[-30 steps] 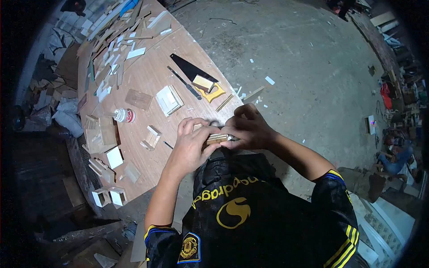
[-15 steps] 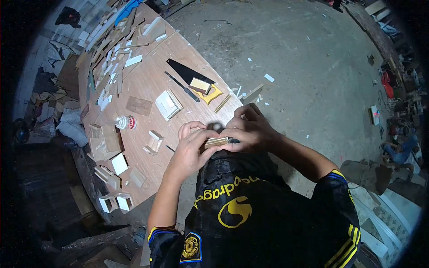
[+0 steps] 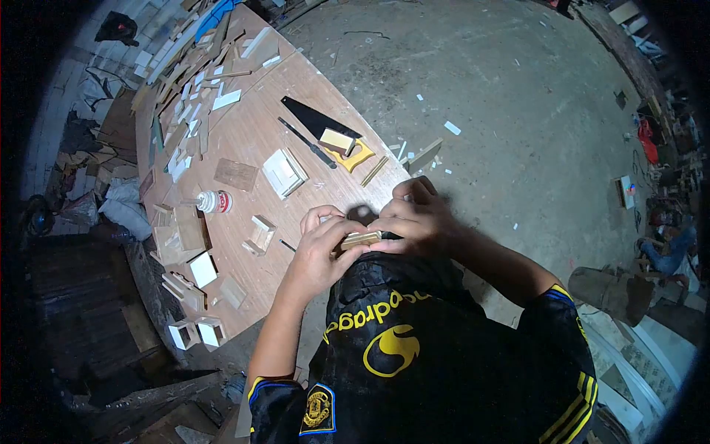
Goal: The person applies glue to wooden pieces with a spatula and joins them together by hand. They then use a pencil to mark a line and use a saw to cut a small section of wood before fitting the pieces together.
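Close to my body at the table's near edge, a small wooden piece [image 3: 360,240] is held between both hands. My left hand [image 3: 323,240] wraps its fingers and thumb round the left side. My right hand [image 3: 414,222] grips the right end, its fingertips meeting those of the left. Fingers cover much of the piece, so its full shape is hidden. Beyond the hands lie a handsaw [image 3: 314,122] with a yellow handle, a wood block [image 3: 337,140] on that handle, a dark file-like tool [image 3: 307,143] and a thin wooden strip [image 3: 375,171].
On the wooden table [image 3: 244,296] stand a white glue bottle [image 3: 214,201], a stack of white-faced boards [image 3: 284,173] and a small three-sided wooden piece [image 3: 259,235]. Scraps [image 3: 192,111] heap at the far left. Small box-like pieces [image 3: 210,331] sit at the near left corner.
The view has shifted slightly, moving the table a little right and down in the picture. Both hands keep their grip on the wooden piece, with little visible movement.
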Demonstrator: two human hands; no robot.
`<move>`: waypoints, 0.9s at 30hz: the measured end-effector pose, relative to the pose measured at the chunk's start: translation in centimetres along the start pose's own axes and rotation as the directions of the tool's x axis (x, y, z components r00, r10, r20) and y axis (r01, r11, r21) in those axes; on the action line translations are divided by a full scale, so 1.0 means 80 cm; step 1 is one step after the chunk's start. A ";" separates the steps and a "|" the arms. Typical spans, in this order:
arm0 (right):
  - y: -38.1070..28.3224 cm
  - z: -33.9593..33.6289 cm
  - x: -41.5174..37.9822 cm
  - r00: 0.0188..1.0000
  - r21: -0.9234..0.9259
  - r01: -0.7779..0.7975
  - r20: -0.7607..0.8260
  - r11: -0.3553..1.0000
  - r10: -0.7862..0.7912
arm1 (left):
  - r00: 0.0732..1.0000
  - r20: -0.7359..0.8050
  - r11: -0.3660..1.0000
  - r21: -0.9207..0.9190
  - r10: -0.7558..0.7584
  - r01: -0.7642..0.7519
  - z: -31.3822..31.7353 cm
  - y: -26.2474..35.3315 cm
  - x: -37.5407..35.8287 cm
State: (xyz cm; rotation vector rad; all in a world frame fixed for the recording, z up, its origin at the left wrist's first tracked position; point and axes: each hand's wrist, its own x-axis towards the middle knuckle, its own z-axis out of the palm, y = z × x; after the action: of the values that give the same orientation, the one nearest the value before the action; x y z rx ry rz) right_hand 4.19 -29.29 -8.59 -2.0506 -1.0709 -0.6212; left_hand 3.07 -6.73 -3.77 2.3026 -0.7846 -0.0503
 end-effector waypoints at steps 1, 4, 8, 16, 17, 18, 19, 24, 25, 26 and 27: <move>0.000 0.000 0.000 1.000 -0.011 -0.001 0.003 1.000 0.001 | 1.000 -0.004 1.000 -0.002 0.002 -0.002 0.001 -0.001 0.000; 0.002 0.000 0.000 1.000 -0.012 -0.019 -0.012 1.000 0.019 | 1.000 0.014 1.000 -0.025 -0.012 0.013 0.003 -0.004 0.001; 0.003 0.000 0.001 0.999 -0.030 -0.047 0.007 0.998 0.047 | 1.000 0.010 0.998 -0.047 0.028 -0.028 0.006 -0.002 0.008; 0.010 0.013 -0.014 0.990 -0.056 -0.138 -0.010 0.989 0.137 | 0.991 0.036 0.991 -0.013 0.131 -0.131 0.013 -0.015 0.018; 0.011 0.012 -0.014 0.990 -0.056 -0.142 -0.008 0.988 0.141 | 0.991 0.038 0.991 -0.017 0.130 -0.130 0.012 -0.015 0.021; 0.011 0.011 -0.012 0.989 -0.036 -0.149 -0.003 0.988 0.149 | 0.988 0.042 0.989 -0.019 0.148 -0.147 0.011 -0.016 0.023; 0.012 0.011 -0.009 0.988 -0.016 -0.154 0.002 0.988 0.154 | 0.985 0.044 0.986 -0.020 0.164 -0.163 0.009 -0.017 0.025; 0.030 0.039 -0.019 0.987 0.133 -0.160 -0.006 0.978 0.162 | 0.997 0.074 0.994 -0.102 -0.035 0.042 0.015 -0.027 0.019; 0.030 0.045 -0.021 0.977 0.185 -0.212 0.011 0.960 0.213 | 0.996 0.071 0.994 -0.091 -0.049 0.055 0.017 -0.031 0.018; 0.030 0.050 -0.022 0.976 0.187 -0.215 0.016 0.959 0.216 | 0.996 0.071 0.994 -0.095 -0.053 0.060 0.020 -0.037 0.016; 0.028 0.053 -0.023 0.967 0.180 -0.256 0.068 0.950 0.247 | 0.992 0.078 0.987 -0.120 -0.095 0.104 0.023 -0.043 0.012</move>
State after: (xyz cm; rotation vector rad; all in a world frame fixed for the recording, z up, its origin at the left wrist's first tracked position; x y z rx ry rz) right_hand 5.44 -27.73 -13.36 -1.9995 -0.8387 -0.3328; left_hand 5.23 -6.38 -7.12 2.2300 -0.6826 -0.2223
